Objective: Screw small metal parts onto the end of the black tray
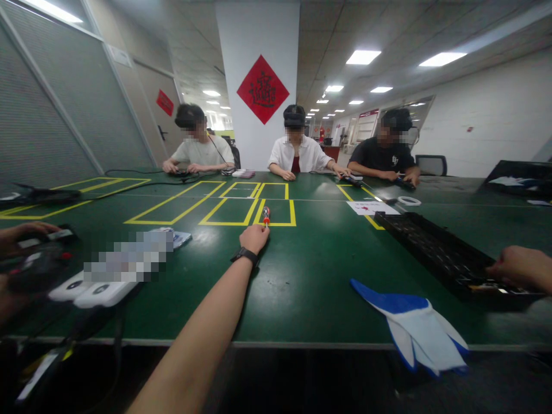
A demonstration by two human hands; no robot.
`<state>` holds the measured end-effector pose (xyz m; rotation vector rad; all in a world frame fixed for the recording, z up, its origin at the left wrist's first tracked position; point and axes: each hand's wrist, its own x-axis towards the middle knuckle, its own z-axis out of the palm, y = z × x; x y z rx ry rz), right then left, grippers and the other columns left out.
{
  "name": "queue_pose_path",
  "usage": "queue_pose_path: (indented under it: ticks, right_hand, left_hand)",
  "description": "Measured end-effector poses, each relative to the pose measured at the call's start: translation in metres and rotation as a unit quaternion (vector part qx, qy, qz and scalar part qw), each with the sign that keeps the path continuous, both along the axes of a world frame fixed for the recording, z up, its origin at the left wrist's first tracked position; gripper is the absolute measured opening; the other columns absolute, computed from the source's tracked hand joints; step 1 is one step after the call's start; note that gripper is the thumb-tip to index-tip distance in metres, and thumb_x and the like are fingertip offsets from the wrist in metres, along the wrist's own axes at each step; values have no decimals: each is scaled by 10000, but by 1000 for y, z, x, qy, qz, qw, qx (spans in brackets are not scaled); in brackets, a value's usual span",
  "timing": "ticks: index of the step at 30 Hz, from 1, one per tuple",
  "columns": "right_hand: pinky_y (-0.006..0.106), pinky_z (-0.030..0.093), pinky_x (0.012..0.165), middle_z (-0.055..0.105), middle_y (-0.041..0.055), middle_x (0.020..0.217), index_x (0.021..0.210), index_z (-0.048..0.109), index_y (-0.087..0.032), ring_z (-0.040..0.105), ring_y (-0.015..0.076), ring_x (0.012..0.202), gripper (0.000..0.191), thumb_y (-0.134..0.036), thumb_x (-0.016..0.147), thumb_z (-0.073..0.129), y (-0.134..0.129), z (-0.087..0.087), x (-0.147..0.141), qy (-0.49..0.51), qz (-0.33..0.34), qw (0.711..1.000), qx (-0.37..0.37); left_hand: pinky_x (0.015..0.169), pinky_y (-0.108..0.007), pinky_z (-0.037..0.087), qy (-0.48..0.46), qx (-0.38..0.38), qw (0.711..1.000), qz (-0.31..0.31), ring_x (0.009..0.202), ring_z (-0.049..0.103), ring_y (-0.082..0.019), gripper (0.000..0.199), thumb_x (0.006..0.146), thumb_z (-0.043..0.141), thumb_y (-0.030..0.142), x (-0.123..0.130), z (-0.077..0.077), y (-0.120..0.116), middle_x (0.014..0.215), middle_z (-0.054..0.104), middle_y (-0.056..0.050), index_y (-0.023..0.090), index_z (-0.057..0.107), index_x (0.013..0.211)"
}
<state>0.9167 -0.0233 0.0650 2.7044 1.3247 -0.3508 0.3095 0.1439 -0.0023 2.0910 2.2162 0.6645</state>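
My left hand (255, 237), with a dark watch (246, 255) on the wrist, reaches over the green table. Its fingers are closed at the metal shaft of a small screwdriver (266, 215), whose red and clear handle points away from me. Yellow tape outlines lie on the tabletop (319, 253) just beyond the hand. My right hand does not show. Nearer the front edge on the right is a blue and white glove (420, 322), partly hanging over the edge.
A person's hand (524, 267) touches a long black tray (435, 247) at right. At left, another person's hands hold a dark device (41, 261) beside white objects (106, 287). Three people sit opposite. A white sheet (371, 208) and a tape roll (409, 201) lie near the tray.
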Motion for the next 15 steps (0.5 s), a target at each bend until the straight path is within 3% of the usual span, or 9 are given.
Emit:
queue_pose_path:
  ticks: [1,3,7,9,15]
  right_hand:
    - [339,393,604,653,202,694,486,652,-148,595,182,543,243,-314,662,621,2,1,-7,1,-10,1000,-12]
    - [313,411,641,673,154,759,699,693,-164,618,193,631,162,-279,698,579,6,0,-22,3,15,999,44]
    - [278,431,710,667,99,955,999,628,-175,617,210,847,359,-267,652,606,13,-9,-40,23,110,979,169]
    - [284,436,730,669,87,956,1026,616,-186,613,218,868,395,-279,642,604,12,-10,-39,46,132,974,179]
    - [312,438,644,677,85,760,666,691,-243,622,225,725,125,-318,582,634,-12,0,-19,109,163,980,-40]
  left_hand:
    - [637,-272,430,1,-2,1000,2,828,606,-225,420,795,339,491,0,0,-1,885,672,-80,235,670,835]
    - [653,-270,433,2,-10,1000,4,844,607,-224,421,797,344,493,1,2,-2,891,674,-85,235,672,848]
    - [673,-267,433,-2,-19,1000,5,850,608,-217,412,800,351,489,2,4,-6,881,677,-78,239,676,837]
    - [672,-267,432,-3,-17,1000,5,843,608,-214,418,802,346,493,2,5,-6,870,676,-75,238,676,828]
    - [657,-265,431,-2,-11,1000,2,821,608,-211,417,800,341,493,1,3,-2,867,673,-74,238,671,820]
